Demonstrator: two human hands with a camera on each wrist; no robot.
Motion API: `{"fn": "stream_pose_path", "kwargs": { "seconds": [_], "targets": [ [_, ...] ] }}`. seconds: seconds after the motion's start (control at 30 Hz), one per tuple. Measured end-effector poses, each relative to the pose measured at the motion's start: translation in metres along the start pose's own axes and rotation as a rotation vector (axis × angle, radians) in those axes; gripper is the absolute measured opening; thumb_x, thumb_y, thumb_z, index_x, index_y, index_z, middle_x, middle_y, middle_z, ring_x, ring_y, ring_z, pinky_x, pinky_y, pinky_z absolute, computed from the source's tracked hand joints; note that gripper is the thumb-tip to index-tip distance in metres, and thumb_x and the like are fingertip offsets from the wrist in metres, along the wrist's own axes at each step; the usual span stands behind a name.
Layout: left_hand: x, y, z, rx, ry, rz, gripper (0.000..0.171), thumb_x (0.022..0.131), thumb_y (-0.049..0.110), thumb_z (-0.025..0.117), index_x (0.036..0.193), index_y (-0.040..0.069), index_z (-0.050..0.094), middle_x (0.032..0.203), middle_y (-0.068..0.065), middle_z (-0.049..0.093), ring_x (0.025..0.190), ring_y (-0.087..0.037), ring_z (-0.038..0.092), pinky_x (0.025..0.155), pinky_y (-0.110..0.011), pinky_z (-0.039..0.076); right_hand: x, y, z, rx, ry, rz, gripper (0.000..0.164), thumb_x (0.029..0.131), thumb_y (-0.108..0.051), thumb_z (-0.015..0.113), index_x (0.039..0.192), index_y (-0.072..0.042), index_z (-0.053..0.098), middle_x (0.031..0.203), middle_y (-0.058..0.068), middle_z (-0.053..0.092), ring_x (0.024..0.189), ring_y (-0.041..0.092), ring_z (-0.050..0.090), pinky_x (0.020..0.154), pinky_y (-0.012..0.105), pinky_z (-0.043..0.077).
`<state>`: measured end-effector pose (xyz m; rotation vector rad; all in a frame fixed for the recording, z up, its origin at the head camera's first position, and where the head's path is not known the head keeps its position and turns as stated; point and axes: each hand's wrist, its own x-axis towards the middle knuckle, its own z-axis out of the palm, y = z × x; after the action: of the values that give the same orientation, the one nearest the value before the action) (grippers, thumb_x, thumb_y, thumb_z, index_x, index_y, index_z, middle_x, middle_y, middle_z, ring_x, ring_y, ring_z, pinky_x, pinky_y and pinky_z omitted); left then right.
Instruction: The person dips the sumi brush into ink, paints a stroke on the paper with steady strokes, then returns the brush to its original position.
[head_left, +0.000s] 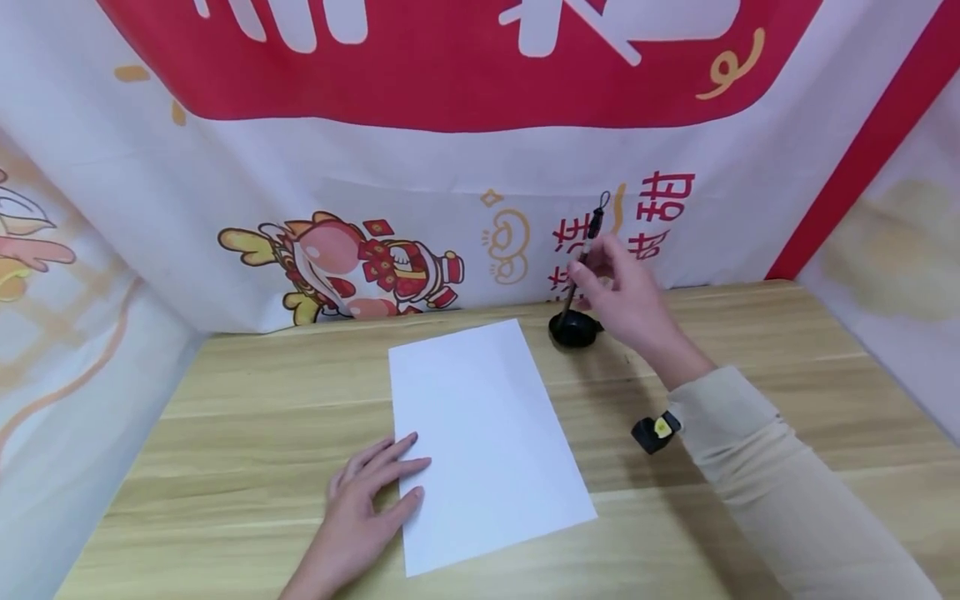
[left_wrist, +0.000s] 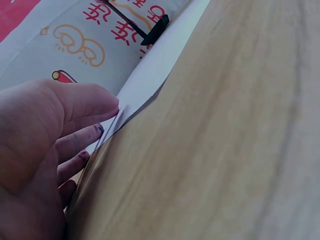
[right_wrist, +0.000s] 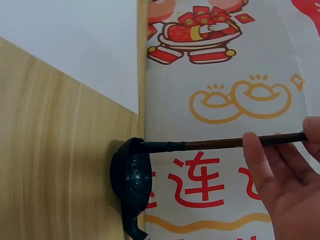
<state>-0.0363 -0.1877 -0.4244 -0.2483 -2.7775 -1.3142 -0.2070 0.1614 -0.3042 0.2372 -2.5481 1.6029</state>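
Note:
My right hand (head_left: 626,296) pinches a calligraphy brush (right_wrist: 215,145) by the upper part of its brown handle, thumb and fingers on either side. The brush stands slightly tilted, its lower end in a small black ink dish (right_wrist: 127,182) near the table's back edge. A hanging loop tops the handle in the head view. My left hand (head_left: 363,500) lies with spread, relaxed fingers on the left edge of a blank white sheet of paper (head_left: 487,442). Dark stains mark some of its fingertips (left_wrist: 98,129) in the left wrist view.
The wooden table (head_left: 247,442) meets a printed cloth backdrop (head_left: 420,167) with red characters and cartoon figures right behind the dish. Cloth also hangs at both sides. A small black device with a yellow spot (head_left: 656,432) is at the right sleeve cuff (head_left: 723,417).

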Motion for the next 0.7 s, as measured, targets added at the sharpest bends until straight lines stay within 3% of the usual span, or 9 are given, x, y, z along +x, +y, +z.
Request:
{"fn": "stream_pose_path", "kwargs": {
  "seconds": [0.17,0.37,0.6,0.7],
  "targets": [
    [0.001,-0.002,-0.001,0.013,0.025,0.024,0.037,0.092,0.018,0.084,0.126,0.032,0.078,0.158,0.008,0.06,0.152,-0.029,0.044,0.121,-0.069,0.013,0.006,-0.002,0.004,0.005,0.004,-0.031,0.023,0.112,-0.027,0.058,0.125,-0.009,0.055,0.12,0.012,0.061,0.108,0.025,0.064,0.08,0.03,0.066],
    [-0.001,-0.005,0.006,0.014,0.019,0.067,0.043,0.089,0.016,0.086,0.128,0.031,0.077,0.16,0.005,0.06,0.153,-0.034,0.044,0.119,-0.07,0.015,0.005,-0.002,0.005,0.028,0.086,0.027,0.022,0.112,-0.029,0.058,0.124,-0.011,0.058,0.122,0.01,0.063,0.111,0.023,0.064,0.08,0.027,0.065],
    [-0.004,-0.006,0.006,0.054,0.034,0.08,0.042,0.089,0.027,0.087,0.129,0.034,0.076,0.16,0.008,0.059,0.153,-0.032,0.045,0.118,-0.066,0.018,0.0,-0.003,0.003,0.017,0.215,-0.016,0.031,0.112,-0.036,0.057,0.134,-0.016,0.063,0.122,0.007,0.066,0.109,0.019,0.064,0.078,0.02,0.063],
    [-0.007,-0.007,0.006,0.052,0.05,0.095,0.043,0.087,0.026,0.089,0.128,0.034,0.077,0.159,0.007,0.06,0.151,-0.033,0.046,0.117,-0.066,0.019,-0.004,-0.002,0.001,0.002,0.227,0.005,0.033,0.112,-0.038,0.057,0.137,-0.017,0.063,0.124,0.005,0.066,0.111,0.017,0.064,0.081,0.021,0.063]
  ]
}}
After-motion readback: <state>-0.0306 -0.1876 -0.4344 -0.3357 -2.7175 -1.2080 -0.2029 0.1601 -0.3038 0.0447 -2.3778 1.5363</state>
